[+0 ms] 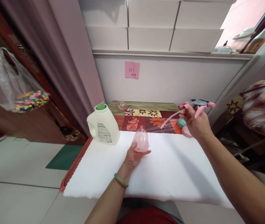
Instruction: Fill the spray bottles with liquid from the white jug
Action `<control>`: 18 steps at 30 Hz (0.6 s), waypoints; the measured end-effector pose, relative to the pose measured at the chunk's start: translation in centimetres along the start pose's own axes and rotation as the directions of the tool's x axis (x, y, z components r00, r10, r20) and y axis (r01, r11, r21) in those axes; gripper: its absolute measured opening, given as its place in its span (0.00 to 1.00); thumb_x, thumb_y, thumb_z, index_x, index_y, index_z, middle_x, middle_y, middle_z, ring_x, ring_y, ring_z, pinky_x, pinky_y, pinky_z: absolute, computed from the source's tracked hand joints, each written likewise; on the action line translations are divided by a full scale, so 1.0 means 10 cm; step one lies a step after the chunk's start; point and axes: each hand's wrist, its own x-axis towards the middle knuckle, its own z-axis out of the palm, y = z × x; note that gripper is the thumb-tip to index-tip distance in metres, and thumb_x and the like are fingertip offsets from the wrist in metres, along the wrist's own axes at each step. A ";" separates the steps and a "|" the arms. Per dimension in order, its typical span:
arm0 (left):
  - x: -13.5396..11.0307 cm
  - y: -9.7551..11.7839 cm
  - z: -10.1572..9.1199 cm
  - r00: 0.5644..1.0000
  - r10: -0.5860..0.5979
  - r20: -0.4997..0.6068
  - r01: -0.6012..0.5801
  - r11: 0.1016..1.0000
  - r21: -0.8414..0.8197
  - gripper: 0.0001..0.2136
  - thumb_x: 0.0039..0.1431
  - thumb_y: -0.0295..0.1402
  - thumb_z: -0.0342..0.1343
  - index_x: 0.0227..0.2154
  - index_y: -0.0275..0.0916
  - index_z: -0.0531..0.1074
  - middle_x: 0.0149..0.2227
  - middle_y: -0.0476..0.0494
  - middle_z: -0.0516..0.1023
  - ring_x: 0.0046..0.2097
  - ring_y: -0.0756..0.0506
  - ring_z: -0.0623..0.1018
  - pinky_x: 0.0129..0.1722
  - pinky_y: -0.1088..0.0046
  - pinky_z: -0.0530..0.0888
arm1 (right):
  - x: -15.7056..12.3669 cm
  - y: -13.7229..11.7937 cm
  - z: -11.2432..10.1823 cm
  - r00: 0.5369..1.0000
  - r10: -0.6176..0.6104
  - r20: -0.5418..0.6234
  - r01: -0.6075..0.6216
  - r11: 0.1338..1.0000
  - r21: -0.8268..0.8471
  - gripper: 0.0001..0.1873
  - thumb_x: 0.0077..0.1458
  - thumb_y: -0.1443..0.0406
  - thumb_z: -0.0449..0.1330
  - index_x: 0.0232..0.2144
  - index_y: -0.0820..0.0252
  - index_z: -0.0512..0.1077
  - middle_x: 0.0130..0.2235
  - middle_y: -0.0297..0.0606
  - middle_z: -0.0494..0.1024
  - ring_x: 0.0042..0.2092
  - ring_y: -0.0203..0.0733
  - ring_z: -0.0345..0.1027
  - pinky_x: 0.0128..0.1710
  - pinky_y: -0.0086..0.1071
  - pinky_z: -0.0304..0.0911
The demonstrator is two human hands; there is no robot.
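My left hand (133,157) is wrapped round the lower part of a clear pink spray bottle (141,140), held upright with its neck uncovered. Whatever liquid may be inside is hard to make out. Up on the right, my right hand (196,123) grips a pink and grey trigger sprayer head (201,104). Its thin dip tube (171,118) slants down to the left, apart from the bottle's mouth. A large whitish jug (105,127) with a green spout in its uncovered mouth stands on the left of the white cloth (165,171).
Behind the cloth lie another clear pink bottle (122,105) and a small pink sprayer head (129,111). Teal (181,122) and pink (186,132) round items sit near my right hand. A pink note (132,70) is on the wall; a bag of colourful pieces (30,101) hangs left.
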 end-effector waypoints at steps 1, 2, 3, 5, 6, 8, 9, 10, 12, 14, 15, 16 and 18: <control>-0.01 -0.01 -0.02 1.000 -0.018 0.010 0.019 1.000 -0.024 0.27 0.55 0.45 0.67 0.54 0.34 0.74 0.48 0.31 0.83 0.48 0.32 0.83 0.48 0.45 0.81 | -0.02 -0.03 0.13 0.999 -0.030 -0.013 0.031 0.999 0.032 0.23 0.46 0.50 0.78 0.38 0.55 0.79 0.40 0.34 0.83 0.32 0.32 0.76 0.34 0.25 0.77; -0.01 -0.01 -0.03 0.999 -0.032 0.020 0.033 0.998 -0.044 0.27 0.55 0.44 0.67 0.53 0.33 0.75 0.46 0.31 0.84 0.46 0.33 0.84 0.47 0.49 0.81 | -0.04 -0.03 0.24 0.998 -0.058 -0.021 0.059 0.997 0.047 0.23 0.46 0.50 0.78 0.39 0.55 0.79 0.39 0.33 0.83 0.33 0.32 0.76 0.35 0.25 0.77; 0.00 -0.02 -0.04 0.999 -0.043 0.030 0.045 0.997 -0.061 0.26 0.56 0.44 0.67 0.53 0.32 0.75 0.45 0.31 0.84 0.44 0.33 0.84 0.45 0.52 0.82 | -0.07 -0.02 0.34 0.996 -0.084 -0.022 0.085 0.995 0.046 0.23 0.47 0.50 0.78 0.40 0.55 0.78 0.39 0.33 0.83 0.33 0.32 0.77 0.35 0.26 0.78; 0.01 -0.02 -0.06 0.997 -0.056 0.045 0.060 0.994 -0.092 0.27 0.57 0.46 0.66 0.53 0.31 0.75 0.45 0.31 0.84 0.42 0.34 0.85 0.40 0.58 0.82 | -0.13 0.03 0.48 0.991 -0.133 -0.008 0.133 0.991 0.015 0.24 0.48 0.49 0.77 0.41 0.55 0.78 0.39 0.32 0.83 0.33 0.33 0.77 0.36 0.28 0.79; 0.02 -0.01 -0.07 0.997 -0.059 0.050 0.064 0.992 -0.107 0.28 0.58 0.47 0.65 0.54 0.32 0.75 0.44 0.31 0.84 0.41 0.35 0.85 0.37 0.60 0.81 | -0.16 0.07 0.53 0.988 -0.154 0.006 0.154 0.988 -0.005 0.24 0.49 0.49 0.76 0.42 0.55 0.78 0.39 0.32 0.83 0.32 0.33 0.78 0.37 0.29 0.79; 0.02 0.00 -0.07 0.996 -0.062 0.060 0.069 0.988 -0.135 0.28 0.59 0.50 0.64 0.55 0.33 0.74 0.44 0.32 0.84 0.40 0.36 0.85 0.33 0.64 0.80 | -0.20 0.15 0.60 0.980 -0.197 0.035 0.198 0.979 -0.043 0.25 0.51 0.48 0.75 0.45 0.54 0.77 0.40 0.33 0.84 0.33 0.35 0.78 0.38 0.32 0.79; 0.03 0.00 -0.07 0.996 -0.065 0.066 0.074 0.986 -0.147 0.28 0.60 0.51 0.64 0.55 0.34 0.74 0.44 0.33 0.85 0.39 0.36 0.85 0.32 0.65 0.79 | -0.22 0.18 0.62 0.975 -0.219 0.042 0.221 0.973 -0.061 0.26 0.51 0.47 0.74 0.46 0.54 0.77 0.40 0.34 0.84 0.33 0.36 0.79 0.39 0.33 0.80; 0.03 0.01 -0.07 0.995 -0.069 0.073 0.079 0.984 -0.158 0.29 0.60 0.52 0.63 0.55 0.35 0.74 0.44 0.33 0.85 0.38 0.37 0.85 0.31 0.65 0.79 | -0.24 0.21 0.63 0.971 -0.234 0.049 0.238 0.968 -0.081 0.27 0.52 0.47 0.73 0.48 0.53 0.77 0.41 0.34 0.84 0.34 0.37 0.80 0.40 0.35 0.80; 0.03 0.02 -0.07 0.993 -0.078 0.086 0.092 0.980 -0.177 0.30 0.60 0.55 0.62 0.54 0.34 0.75 0.43 0.33 0.85 0.36 0.38 0.84 0.28 0.67 0.77 | -0.29 0.24 0.64 0.969 -0.239 0.068 0.246 0.961 -0.127 0.28 0.54 0.46 0.72 0.50 0.52 0.76 0.41 0.36 0.85 0.37 0.40 0.81 0.42 0.37 0.79; 0.03 0.02 -0.07 0.991 -0.089 0.097 0.106 0.976 -0.191 0.31 0.60 0.57 0.61 0.54 0.34 0.75 0.41 0.33 0.84 0.34 0.39 0.83 0.26 0.68 0.75 | -0.34 0.27 0.64 0.973 -0.211 0.093 0.224 0.959 -0.171 0.28 0.54 0.45 0.71 0.51 0.52 0.76 0.42 0.38 0.85 0.39 0.43 0.81 0.43 0.39 0.79; 0.03 0.02 -0.07 0.990 -0.095 0.102 0.114 0.974 -0.196 0.32 0.60 0.57 0.61 0.54 0.34 0.75 0.40 0.33 0.84 0.33 0.39 0.83 0.26 0.68 0.75 | -0.36 0.29 0.64 0.976 -0.189 0.106 0.207 0.960 -0.187 0.29 0.54 0.45 0.71 0.51 0.52 0.76 0.42 0.38 0.85 0.39 0.44 0.81 0.42 0.39 0.79; 0.03 0.03 -0.08 0.989 -0.103 0.107 0.123 0.973 -0.198 0.32 0.60 0.57 0.61 0.54 0.33 0.75 0.39 0.33 0.84 0.33 0.40 0.82 0.26 0.68 0.74 | -0.38 0.31 0.64 0.979 -0.169 0.115 0.189 0.962 -0.199 0.29 0.54 0.45 0.71 0.51 0.52 0.76 0.41 0.38 0.85 0.40 0.45 0.81 0.42 0.40 0.79; 0.03 0.03 -0.08 0.986 -0.119 0.113 0.139 0.970 -0.200 0.32 0.60 0.57 0.60 0.54 0.34 0.76 0.38 0.33 0.84 0.32 0.40 0.82 0.25 0.69 0.74 | -0.41 0.36 0.63 0.983 -0.139 0.118 0.161 0.965 -0.205 0.29 0.53 0.45 0.71 0.51 0.52 0.76 0.40 0.38 0.85 0.40 0.46 0.81 0.41 0.40 0.79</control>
